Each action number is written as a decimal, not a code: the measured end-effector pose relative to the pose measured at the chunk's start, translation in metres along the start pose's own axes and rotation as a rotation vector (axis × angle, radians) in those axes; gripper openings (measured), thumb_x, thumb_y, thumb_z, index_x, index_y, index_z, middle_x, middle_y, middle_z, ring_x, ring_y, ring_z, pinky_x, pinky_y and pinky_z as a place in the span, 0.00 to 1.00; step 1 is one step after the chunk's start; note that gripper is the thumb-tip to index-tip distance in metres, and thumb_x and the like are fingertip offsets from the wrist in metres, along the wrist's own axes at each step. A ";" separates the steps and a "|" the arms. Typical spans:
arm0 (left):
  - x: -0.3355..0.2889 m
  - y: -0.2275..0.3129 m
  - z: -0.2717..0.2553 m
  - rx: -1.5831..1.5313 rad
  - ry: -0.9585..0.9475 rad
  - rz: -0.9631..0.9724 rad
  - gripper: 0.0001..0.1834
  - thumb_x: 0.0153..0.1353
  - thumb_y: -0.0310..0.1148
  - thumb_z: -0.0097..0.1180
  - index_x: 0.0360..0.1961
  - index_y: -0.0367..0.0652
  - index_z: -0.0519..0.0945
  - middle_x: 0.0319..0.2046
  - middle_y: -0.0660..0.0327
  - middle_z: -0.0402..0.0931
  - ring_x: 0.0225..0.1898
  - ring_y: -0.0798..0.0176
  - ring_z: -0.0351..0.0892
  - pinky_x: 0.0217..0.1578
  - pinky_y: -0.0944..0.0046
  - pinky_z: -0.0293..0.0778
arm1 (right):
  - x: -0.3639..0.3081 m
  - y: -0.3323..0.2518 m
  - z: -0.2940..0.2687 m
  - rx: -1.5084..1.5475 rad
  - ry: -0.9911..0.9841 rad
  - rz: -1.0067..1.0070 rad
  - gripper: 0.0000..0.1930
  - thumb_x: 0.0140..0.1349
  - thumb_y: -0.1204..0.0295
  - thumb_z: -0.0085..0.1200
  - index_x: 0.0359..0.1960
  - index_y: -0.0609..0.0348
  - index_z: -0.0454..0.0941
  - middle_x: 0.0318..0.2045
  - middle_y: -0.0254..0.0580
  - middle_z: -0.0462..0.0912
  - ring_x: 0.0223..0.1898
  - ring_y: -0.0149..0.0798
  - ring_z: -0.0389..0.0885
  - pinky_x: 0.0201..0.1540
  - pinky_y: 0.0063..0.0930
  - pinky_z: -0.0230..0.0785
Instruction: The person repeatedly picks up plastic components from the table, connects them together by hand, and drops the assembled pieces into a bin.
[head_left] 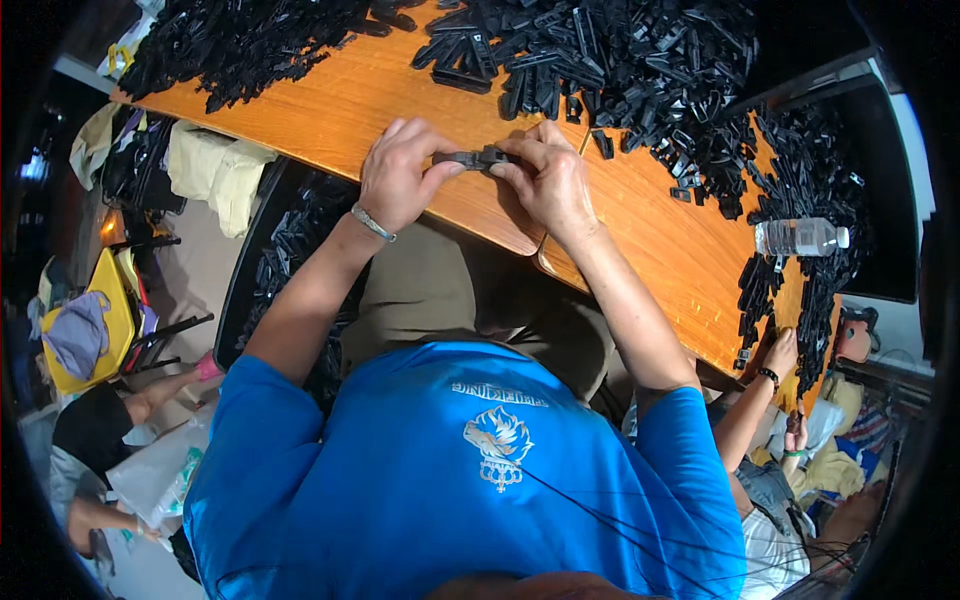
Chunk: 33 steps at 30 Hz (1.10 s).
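Over the near edge of the wooden table [330,105], both of my hands grip a small, long black plastic part [478,159]. Its left end is pinched between the thumb and fingers of my left hand [402,172]. My right hand [552,178] closes its thumb and fingers on the other end. The fingers cover much of the part, so its exact kind cannot be told. Just beyond my hands spreads a large pile of similar black plastic parts [640,60], some of them clip-shaped.
Another heap of black parts [250,45] lies at the far left. A clear plastic bottle [800,238] rests on its side at the right, near a co-worker's hand [781,353]. Below the table at left is a black bin [243,285] with parts. A yellow chair [100,320] stands farther left.
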<state>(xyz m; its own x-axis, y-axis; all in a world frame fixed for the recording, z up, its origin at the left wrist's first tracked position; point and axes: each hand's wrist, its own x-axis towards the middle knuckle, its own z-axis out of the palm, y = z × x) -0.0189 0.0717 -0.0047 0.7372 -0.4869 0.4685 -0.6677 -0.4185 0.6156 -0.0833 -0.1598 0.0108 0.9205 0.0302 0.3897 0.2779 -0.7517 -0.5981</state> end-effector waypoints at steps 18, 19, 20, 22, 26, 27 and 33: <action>-0.014 -0.017 -0.130 0.053 -0.572 -0.141 0.12 0.60 0.22 0.70 0.45 0.38 0.86 0.38 0.56 0.82 0.41 0.54 0.83 0.45 0.56 0.78 | -0.012 0.022 -0.044 -0.176 0.014 0.046 0.12 0.62 0.67 0.73 0.46 0.52 0.91 0.38 0.44 0.86 0.40 0.54 0.87 0.43 0.44 0.80; -0.015 -0.020 -0.132 0.062 -0.563 -0.151 0.12 0.60 0.22 0.70 0.45 0.38 0.86 0.38 0.56 0.82 0.41 0.54 0.83 0.45 0.56 0.78 | -0.018 0.031 -0.055 -0.257 0.137 0.126 0.12 0.62 0.67 0.73 0.47 0.52 0.90 0.39 0.44 0.86 0.40 0.54 0.87 0.43 0.44 0.80; -0.012 -0.025 -0.128 -0.022 -0.515 -0.251 0.12 0.62 0.22 0.70 0.47 0.38 0.86 0.39 0.56 0.83 0.42 0.55 0.84 0.46 0.57 0.78 | -0.019 0.033 -0.063 -0.337 0.166 0.189 0.12 0.63 0.67 0.72 0.48 0.51 0.90 0.40 0.44 0.86 0.41 0.55 0.88 0.42 0.45 0.80; 0.013 -0.014 -0.105 0.007 -0.393 -0.255 0.12 0.67 0.25 0.66 0.51 0.38 0.85 0.43 0.55 0.83 0.43 0.56 0.85 0.48 0.61 0.79 | -0.018 0.038 -0.070 -0.418 0.196 0.250 0.13 0.63 0.67 0.72 0.48 0.51 0.89 0.42 0.45 0.86 0.41 0.55 0.88 0.42 0.46 0.80; 0.064 -0.026 -0.023 0.255 0.007 0.051 0.12 0.67 0.31 0.68 0.51 0.42 0.88 0.46 0.57 0.83 0.50 0.52 0.82 0.53 0.53 0.79 | -0.009 0.061 -0.061 -0.593 0.062 0.219 0.14 0.65 0.67 0.68 0.52 0.52 0.86 0.45 0.52 0.84 0.40 0.59 0.89 0.41 0.51 0.82; 0.072 -0.030 -0.011 0.252 0.008 0.054 0.12 0.67 0.31 0.68 0.51 0.42 0.88 0.46 0.57 0.83 0.50 0.52 0.82 0.53 0.53 0.79 | -0.011 0.063 -0.063 -0.616 0.000 0.216 0.14 0.66 0.68 0.67 0.52 0.52 0.86 0.44 0.53 0.84 0.40 0.60 0.89 0.41 0.52 0.82; 0.079 -0.043 0.016 0.375 0.113 0.087 0.09 0.60 0.32 0.74 0.40 0.43 0.88 0.44 0.62 0.84 0.51 0.51 0.82 0.50 0.49 0.78 | -0.024 0.029 -0.072 -0.528 -0.122 0.147 0.09 0.71 0.70 0.62 0.47 0.59 0.81 0.39 0.62 0.83 0.35 0.67 0.86 0.39 0.57 0.80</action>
<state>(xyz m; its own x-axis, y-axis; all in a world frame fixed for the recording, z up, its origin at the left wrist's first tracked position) 0.0669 0.0386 -0.0047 0.6689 -0.4541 0.5885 -0.7043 -0.6405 0.3062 -0.1172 -0.2296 0.0350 0.9730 -0.0471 0.2258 -0.0021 -0.9807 -0.1956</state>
